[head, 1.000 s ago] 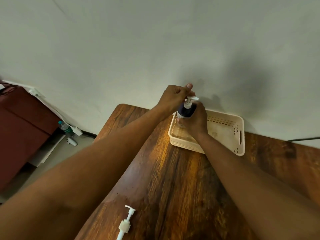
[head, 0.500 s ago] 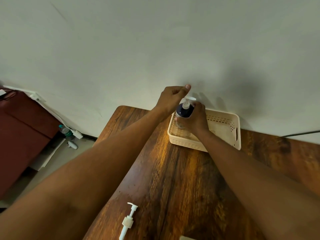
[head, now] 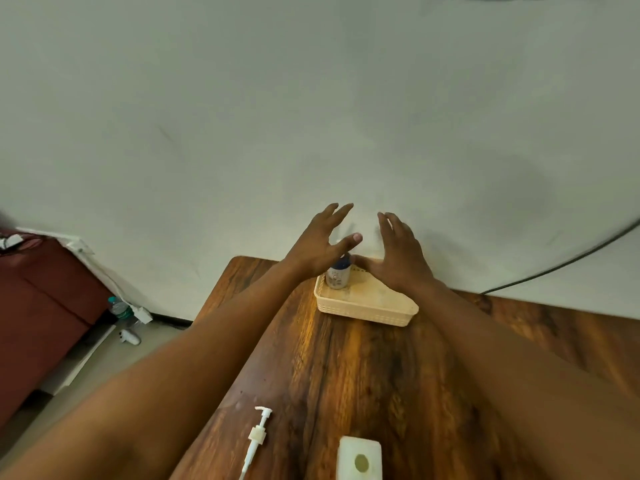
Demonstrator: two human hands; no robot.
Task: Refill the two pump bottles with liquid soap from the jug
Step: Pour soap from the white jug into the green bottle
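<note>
A pump bottle with a dark top and a white label stands upright in the left corner of a cream basket at the table's far edge. My left hand and my right hand hover above it with fingers spread, holding nothing; their wrists hide part of the bottle's pump. A loose white pump head with its tube lies on the wooden table near the front. Beside it, at the bottom edge, shows the open mouth of a whitish container, perhaps the jug.
The table stands against a pale wall. A black cable runs along the wall at the right. On the floor at the left are a dark red cabinet, a small water bottle and white plugs.
Both hands let go of the pump bottle and lifted away with fingers spread. The bottle now stands alone in the basket. The view tilted, bringing the whitish container into sight.
</note>
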